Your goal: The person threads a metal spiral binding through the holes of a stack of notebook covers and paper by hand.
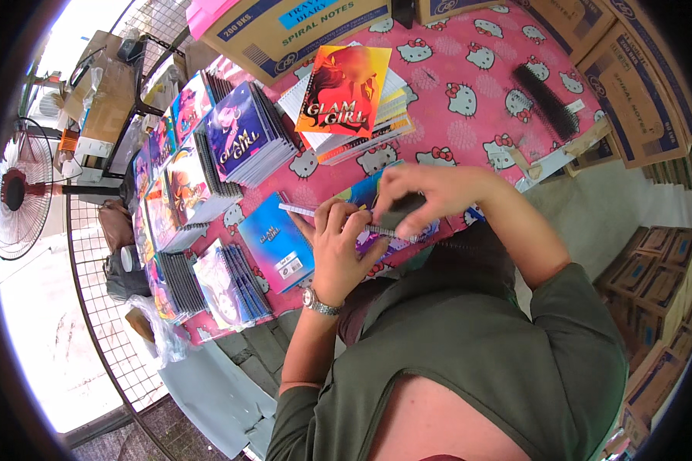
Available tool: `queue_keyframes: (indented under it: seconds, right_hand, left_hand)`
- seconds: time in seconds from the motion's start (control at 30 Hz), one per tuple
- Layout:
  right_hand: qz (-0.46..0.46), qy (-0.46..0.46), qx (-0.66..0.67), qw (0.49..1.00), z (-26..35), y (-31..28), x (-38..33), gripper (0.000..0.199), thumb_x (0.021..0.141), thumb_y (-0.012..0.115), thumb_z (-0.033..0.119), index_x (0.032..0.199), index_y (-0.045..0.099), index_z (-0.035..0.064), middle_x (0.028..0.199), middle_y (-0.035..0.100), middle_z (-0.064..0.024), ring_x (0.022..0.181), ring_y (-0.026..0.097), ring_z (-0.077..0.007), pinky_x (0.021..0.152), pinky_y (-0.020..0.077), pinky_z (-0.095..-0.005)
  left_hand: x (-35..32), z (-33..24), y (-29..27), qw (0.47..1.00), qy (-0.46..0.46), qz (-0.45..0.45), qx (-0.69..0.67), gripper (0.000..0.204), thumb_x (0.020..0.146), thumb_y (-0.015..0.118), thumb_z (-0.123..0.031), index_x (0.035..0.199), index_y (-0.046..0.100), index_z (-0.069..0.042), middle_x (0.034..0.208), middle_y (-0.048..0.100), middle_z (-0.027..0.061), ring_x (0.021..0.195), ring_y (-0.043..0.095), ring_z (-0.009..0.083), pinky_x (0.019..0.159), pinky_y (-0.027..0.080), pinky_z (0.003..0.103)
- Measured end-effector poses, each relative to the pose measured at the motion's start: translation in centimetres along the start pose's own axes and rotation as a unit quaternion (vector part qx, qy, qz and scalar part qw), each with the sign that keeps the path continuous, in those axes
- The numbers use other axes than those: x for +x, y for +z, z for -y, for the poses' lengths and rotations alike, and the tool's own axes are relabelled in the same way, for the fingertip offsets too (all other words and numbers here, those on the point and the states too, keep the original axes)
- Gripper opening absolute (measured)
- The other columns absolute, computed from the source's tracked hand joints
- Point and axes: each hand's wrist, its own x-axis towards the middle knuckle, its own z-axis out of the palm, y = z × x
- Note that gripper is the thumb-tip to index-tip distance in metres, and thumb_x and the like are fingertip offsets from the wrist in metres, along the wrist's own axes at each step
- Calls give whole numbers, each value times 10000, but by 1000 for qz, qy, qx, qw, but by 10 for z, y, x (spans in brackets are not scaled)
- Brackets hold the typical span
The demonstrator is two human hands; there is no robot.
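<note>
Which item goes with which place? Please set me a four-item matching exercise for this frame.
Items
1. Silver metal wristwatch
2. Bundle of black wire coils
3. Round, wire-caged fan
4. Flat, mostly blue notebook

Places
A. At the picture's left edge
B. On the tabletop, just left of the left hand
C. Near the right-hand edge of the pink patterned tablecloth
D. Around the left wrist

Pairs: 1-D, 2-C, 3-A, 4-B
</note>
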Motion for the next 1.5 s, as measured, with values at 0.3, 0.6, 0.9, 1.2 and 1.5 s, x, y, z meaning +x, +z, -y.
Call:
queue_keyframes:
  seconds: [0.3,0.6,0.9,1.2,1.5]
  right_hand:
    - [-18,71,-39,997,0,-11,9,525,818,810,452,1182,713,86,1082,534,-38,1054,523,-190,921,405,-328]
    - [-13,19,10,1000,-17,-13,26,476,837,809,368,1195,694,77,1125,518,-62,1109,527,-195,937,443,-335]
    - [-53,120,-268,954,-11,-18,26,517,829,805,432,1184,695,73,1108,484,-50,1082,530,-178,909,432,-327]
    - [36,-38,210,976,-7,-8,36,497,836,811,404,1176,696,61,1107,522,-59,1111,524,-195,953,421,-330]
    - [-11,28,14,999,-21,-13,53,494,833,800,376,1195,691,58,1152,569,-60,1136,545,-202,992,426,-351]
  left_hand:
    - [3,-6,8,997,-25,-75,-1,422,665,884,-351,959,653,-155,1018,635,-9,1095,589,249,1120,142,695]
    - [2,11,1,993,-33,-113,25,461,579,916,-291,909,644,-119,988,601,42,1048,536,290,969,341,478]
    - [6,0,1,993,-2,-116,8,480,534,923,-273,886,639,-112,954,596,42,984,525,283,888,368,425]
    - [5,6,-3,995,-43,-86,-30,472,597,929,-285,915,638,-94,944,646,78,1001,575,306,897,398,428]
    - [-7,32,-15,990,-39,-102,-86,382,650,884,-47,961,663,-29,1065,630,115,1008,616,314,857,499,413]
